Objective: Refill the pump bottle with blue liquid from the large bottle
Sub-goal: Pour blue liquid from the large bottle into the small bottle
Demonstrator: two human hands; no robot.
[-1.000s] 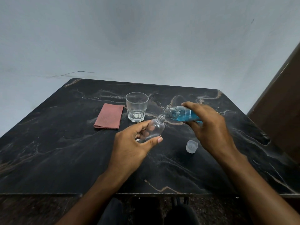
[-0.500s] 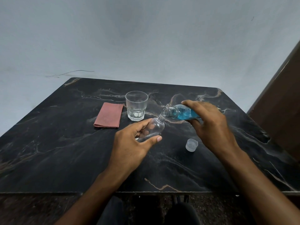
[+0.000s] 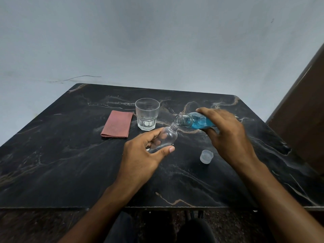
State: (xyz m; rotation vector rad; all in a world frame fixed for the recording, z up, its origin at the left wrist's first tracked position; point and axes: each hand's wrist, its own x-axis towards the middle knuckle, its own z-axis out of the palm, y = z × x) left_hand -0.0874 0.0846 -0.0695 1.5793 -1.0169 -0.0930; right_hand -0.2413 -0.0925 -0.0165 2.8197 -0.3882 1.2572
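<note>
My left hand [image 3: 140,155] grips a small clear bottle [image 3: 166,137], tilted with its open neck pointing up and to the right; it looks empty and has no pump on it. My right hand [image 3: 228,135] holds the larger bottle of blue liquid [image 3: 194,121] almost on its side. Its open mouth hangs just above the small bottle's neck, nearly touching it. The blue liquid sits back in the body, short of the mouth. No pump head is in view.
A clear plastic cap [image 3: 206,156] lies on the black marble table [image 3: 70,163] below my right hand. An empty drinking glass [image 3: 147,114] and a folded red cloth [image 3: 117,124] sit just behind the bottles. A brown panel [image 3: 305,123] stands at the right.
Both hands and both bottles have held nearly the same pose. The large bottle's mouth stays over the small bottle's neck, tipped slightly further.
</note>
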